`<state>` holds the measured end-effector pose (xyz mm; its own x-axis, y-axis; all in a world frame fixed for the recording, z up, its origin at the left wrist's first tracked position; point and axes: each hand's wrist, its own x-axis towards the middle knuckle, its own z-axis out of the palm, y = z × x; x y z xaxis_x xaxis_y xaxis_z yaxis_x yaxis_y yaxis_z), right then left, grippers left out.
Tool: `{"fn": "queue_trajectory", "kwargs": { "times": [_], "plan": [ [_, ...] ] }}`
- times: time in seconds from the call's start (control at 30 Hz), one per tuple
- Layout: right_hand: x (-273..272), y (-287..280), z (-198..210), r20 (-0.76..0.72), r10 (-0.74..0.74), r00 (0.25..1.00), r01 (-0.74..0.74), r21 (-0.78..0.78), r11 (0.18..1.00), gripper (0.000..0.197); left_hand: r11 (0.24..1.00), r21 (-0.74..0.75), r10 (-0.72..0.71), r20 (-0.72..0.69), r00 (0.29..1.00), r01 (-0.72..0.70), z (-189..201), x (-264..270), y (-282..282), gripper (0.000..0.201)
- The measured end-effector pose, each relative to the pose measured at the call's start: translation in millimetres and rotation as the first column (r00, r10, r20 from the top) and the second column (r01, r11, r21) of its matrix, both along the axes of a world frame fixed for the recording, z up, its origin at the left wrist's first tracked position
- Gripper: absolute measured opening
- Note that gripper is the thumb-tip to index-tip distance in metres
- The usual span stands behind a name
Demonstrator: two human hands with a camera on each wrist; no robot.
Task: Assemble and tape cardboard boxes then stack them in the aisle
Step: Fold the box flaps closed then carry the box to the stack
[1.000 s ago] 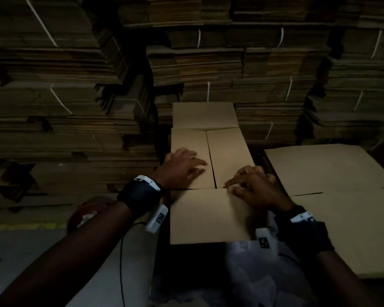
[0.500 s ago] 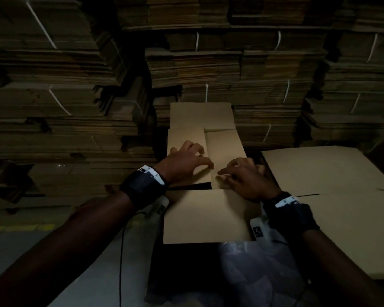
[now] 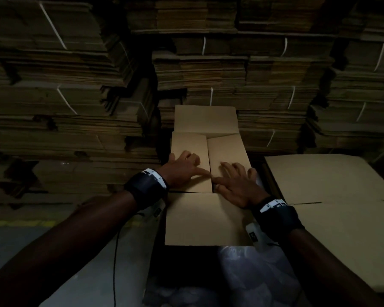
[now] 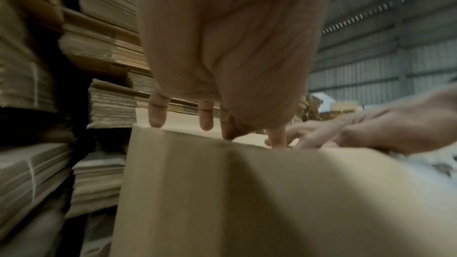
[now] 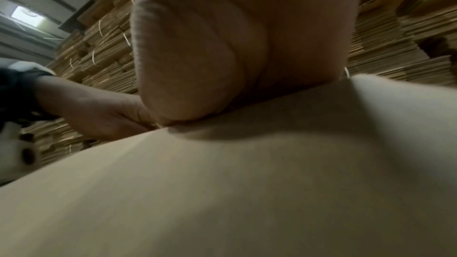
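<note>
Both my hands lie flat, grip slack: left hand (image 3: 182, 171) and right hand (image 3: 237, 185) pressing the inner flaps of the cardboard box (image 3: 205, 220) at twelve o'clock before me. Light, stiff, bendy board; I'd hold its flap edges.

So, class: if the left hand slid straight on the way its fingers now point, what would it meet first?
The left hand lies flat on the box's left flap, fingers aimed right toward the centre seam. It would probably first meet the right hand, whose fingertips sit just across that seam; they look almost touching already.
</note>
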<state>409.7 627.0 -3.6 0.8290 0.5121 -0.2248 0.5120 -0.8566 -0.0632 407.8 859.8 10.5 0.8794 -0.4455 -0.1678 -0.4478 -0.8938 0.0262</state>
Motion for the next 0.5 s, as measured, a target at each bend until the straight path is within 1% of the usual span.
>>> {"fn": "queue_trajectory", "kwargs": {
  "times": [0.07,0.1,0.2,0.27,0.33,0.4,0.5],
  "plan": [
    [0.7,-0.6,0.6,0.008,0.004,1.000,-0.004,0.020,1.000,0.047,1.000,0.029,0.000,0.008,1.000,-0.001,1.5,1.6,-3.2,0.048],
    [2.0,-1.6,0.0,0.013,0.005,1.000,-0.005,0.032,0.999,0.047,0.999,0.050,-0.004,0.003,1.000,0.004,3.8,2.8,-5.2,0.048],
    [4.5,-6.9,-0.4,0.020,0.007,1.000,-0.008,0.068,0.998,0.053,0.994,0.108,-0.023,-0.020,1.000,0.025,12.4,5.2,-11.3,0.048],
    [6.0,-10.9,-1.4,0.031,0.014,0.999,-0.017,0.084,0.996,0.050,0.994,0.107,-0.031,-0.028,0.999,0.034,14.8,6.4,-14.6,0.048],
    [6.5,-13.8,-0.8,0.027,0.014,1.000,-0.017,0.113,0.994,0.050,0.996,0.083,-0.026,-0.049,0.998,0.030,16.0,8.0,-17.4,0.047],
    [5.3,-15.3,2.0,0.020,0.007,1.000,-0.010,0.175,0.984,0.049,1.000,0.026,-0.013,-0.044,0.999,0.014,19.3,9.7,-17.9,0.045],
    [3.2,-17.9,15.1,0.065,-0.017,0.998,-0.007,0.356,0.934,0.041,0.995,-0.100,-0.016,0.044,0.999,0.020,22.9,14.1,-12.3,0.053]
  ]
}}
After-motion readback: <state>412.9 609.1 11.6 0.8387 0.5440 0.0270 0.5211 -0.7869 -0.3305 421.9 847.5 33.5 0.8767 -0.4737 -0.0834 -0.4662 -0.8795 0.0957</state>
